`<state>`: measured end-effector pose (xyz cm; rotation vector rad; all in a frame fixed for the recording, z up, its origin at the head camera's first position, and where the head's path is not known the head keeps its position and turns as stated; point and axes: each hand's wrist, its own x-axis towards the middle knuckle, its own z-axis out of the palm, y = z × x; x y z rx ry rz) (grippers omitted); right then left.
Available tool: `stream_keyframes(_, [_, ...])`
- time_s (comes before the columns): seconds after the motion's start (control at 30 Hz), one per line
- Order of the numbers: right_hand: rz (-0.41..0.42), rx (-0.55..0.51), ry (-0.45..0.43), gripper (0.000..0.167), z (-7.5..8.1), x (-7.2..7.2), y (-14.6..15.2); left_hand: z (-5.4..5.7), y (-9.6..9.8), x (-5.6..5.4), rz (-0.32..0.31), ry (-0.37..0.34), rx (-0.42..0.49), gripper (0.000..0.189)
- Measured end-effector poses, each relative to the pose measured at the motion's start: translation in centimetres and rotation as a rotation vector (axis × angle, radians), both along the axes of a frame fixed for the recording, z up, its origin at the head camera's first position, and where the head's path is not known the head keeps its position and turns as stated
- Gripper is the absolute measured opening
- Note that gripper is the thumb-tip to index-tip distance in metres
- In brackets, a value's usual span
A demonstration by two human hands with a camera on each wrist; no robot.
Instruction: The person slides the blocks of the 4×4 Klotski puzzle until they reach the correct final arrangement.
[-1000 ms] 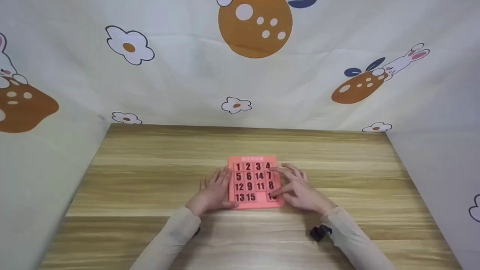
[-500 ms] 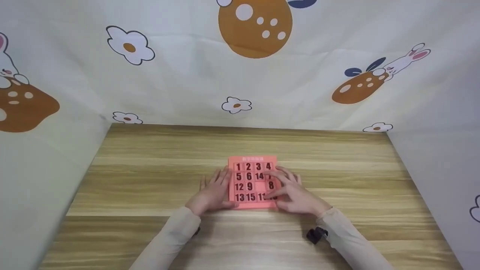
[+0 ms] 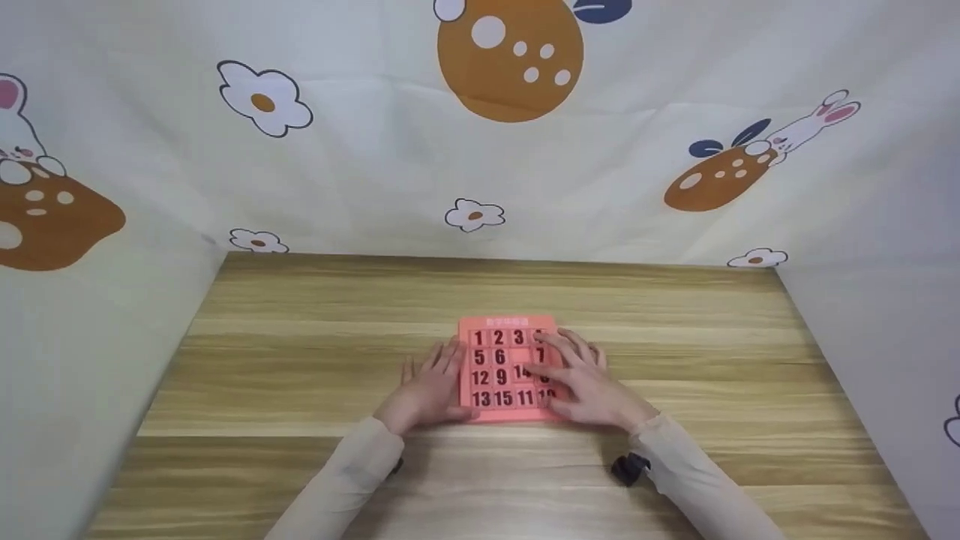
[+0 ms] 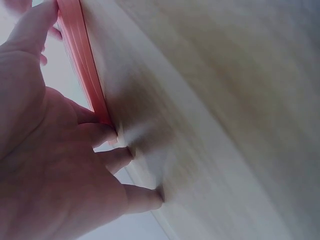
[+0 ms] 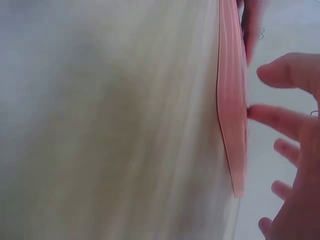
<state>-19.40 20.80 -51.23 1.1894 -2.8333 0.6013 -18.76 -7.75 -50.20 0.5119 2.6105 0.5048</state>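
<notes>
A pink number slide puzzle [image 3: 517,415] lies flat on the wooden table. Its tile 14 [image 3: 521,372] sits slightly above the line of its row, with a gap in the row above it, between 6 and 7. My right hand [image 3: 596,386] reaches over the puzzle's right side, and one fingertip touches tile 14. In the right wrist view, another finger is raised off the puzzle. At the left edge, my left hand [image 3: 427,391] has its thumb on the near corner and its fingers spread along the side. Right-hand fingers partly hide tiles 4, 8 and the bottom-right one.
The wooden table [image 3: 337,300] reaches back to a pale cloth wall [image 3: 360,165] printed with flowers, rabbits and orange shapes. Similar cloth walls stand at left and right. A black wrist device [image 3: 630,468] is under the right sleeve.
Tile 11 slid down from the third row into the bottom-row gap. Then tile 14 moved down from the second row. My right hand shifted left over the tiles; my left hand stayed at the edge.
</notes>
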Motion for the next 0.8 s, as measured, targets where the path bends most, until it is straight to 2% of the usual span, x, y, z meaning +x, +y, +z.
stream_keyframes(0.13, [0.029,-0.003,0.02,0.055,0.0,0.6,0.5,-0.1,-0.1,0.1,0.006,-0.001,0.001,0.107])
stream_keyframes(0.33, [-0.118,0.007,0.011,0.062,0.4,0.5,0.7,0.0,0.0,0.0,0.008,-0.016,0.018,0.107])
stream_keyframes(0.4, [-0.131,0.031,0.01,0.062,0.4,0.4,0.5,0.1,0.0,0.0,0.011,-0.015,0.016,0.107])
stream_keyframes(0.67, [-0.054,0.067,-0.047,0.061,0.1,0.0,-0.8,0.1,0.0,0.1,-0.006,-0.002,0.021,0.106])
stream_keyframes(0.8, [-0.016,-0.004,-0.06,0.05,0.6,-0.3,-0.4,0.3,0.0,0.1,-0.012,0.0,0.019,0.105])
